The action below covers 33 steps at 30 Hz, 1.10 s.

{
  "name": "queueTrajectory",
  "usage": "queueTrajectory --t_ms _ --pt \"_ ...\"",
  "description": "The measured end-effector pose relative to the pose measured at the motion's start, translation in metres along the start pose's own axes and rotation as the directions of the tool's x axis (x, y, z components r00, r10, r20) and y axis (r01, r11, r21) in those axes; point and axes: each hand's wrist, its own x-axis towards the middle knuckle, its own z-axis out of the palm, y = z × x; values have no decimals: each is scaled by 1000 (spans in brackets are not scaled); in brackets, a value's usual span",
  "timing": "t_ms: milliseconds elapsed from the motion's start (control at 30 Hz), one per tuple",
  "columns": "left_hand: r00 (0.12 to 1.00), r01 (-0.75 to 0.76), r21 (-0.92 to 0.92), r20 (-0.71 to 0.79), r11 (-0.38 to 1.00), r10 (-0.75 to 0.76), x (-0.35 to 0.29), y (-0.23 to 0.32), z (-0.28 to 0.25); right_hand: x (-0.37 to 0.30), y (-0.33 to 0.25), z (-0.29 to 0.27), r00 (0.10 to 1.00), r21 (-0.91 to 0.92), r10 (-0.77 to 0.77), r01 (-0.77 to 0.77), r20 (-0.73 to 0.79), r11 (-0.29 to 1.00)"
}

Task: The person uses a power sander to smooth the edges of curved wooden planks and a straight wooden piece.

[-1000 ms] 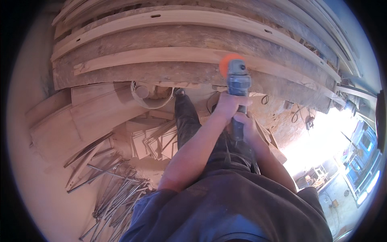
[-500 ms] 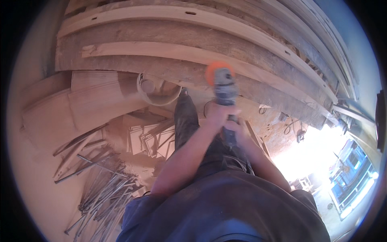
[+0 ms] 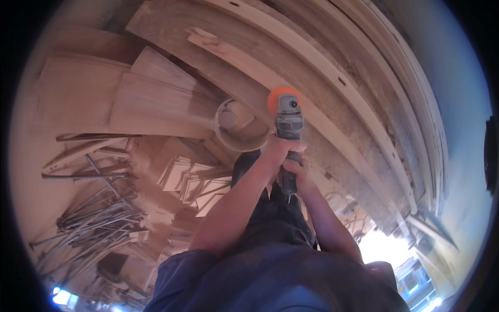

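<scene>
Both my hands grip a grey angle grinder (image 3: 289,125) with an orange disc at its tip. My left hand (image 3: 278,153) wraps the body near the front. My right hand (image 3: 297,177) holds the rear handle just behind it. The orange disc rests against a long wooden plank (image 3: 332,119) that runs diagonally across the stack in front of me. Dust covers the planks.
Several long boards (image 3: 395,78) lie stacked to the upper right. Flat wooden panels (image 3: 130,99) and offcuts (image 3: 192,179) sit to the left, with a round container (image 3: 234,125) beside the grinder. A heap of thin metal rods (image 3: 93,218) lies at lower left. Bright daylight (image 3: 384,249) at lower right.
The view has swung so the planks now slant diagonally. The grinder, held in both hands, sits slightly lower and more central in the picture.
</scene>
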Motion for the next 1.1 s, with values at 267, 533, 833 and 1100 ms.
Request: queueTrajectory --t_ms 267,533,833,1100 --pt "993 -93 -173 60 981 104 19 98 -76 93 -40 86 991 -199 103 -83 90 976" --pt "972 -234 -233 -53 944 228 29 212 -131 166 -93 195 987 -314 67 -18 148 949" --pt "971 -232 -125 22 965 237 23 193 -121 147 -75 178 993 -193 48 -26 111 981" --pt "976 -213 -146 9 966 217 36 247 -145 189 -94 214 982 -269 117 -74 149 960"
